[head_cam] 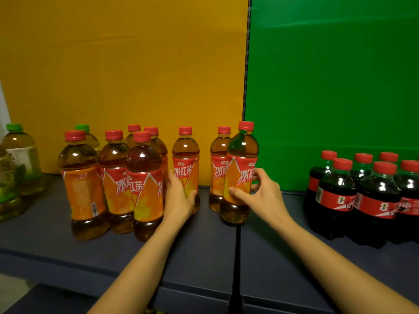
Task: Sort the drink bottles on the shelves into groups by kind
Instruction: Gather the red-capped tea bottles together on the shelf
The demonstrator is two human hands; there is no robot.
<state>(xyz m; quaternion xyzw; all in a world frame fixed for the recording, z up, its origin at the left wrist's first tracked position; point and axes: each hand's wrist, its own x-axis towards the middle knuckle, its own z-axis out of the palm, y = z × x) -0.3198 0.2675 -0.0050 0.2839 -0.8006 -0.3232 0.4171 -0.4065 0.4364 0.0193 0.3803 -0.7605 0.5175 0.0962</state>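
Two bare forearms [140,268] reach up from the bottom edge over a dark shelf [204,245]. The left grip [179,198] is closed round the lower label of an upright iced tea bottle [186,164], with the fingers curled about its left side and the thumb on the front. The right grip [260,193] is closed round a second iced tea bottle [241,155], thumb across the front of the orange label and fingers wrapped behind. This bottle is beside a dark seam [237,245] in the shelf; whether its base touches the shelf cannot be told. There are eight red-capped iced tea bottles in all: the two held, one just behind the right-held one, and a cluster of five [113,177] left of the left grip. At the far left stand green-capped bottles [22,159]: two green caps show, and part of a third bottle is cut off by the edge. To the right, well apart, six dark cola bottles [335,196] with red caps stand packed together. Behind the tea rises a yellow panel [113,64], and behind the cola a green panel [328,87].
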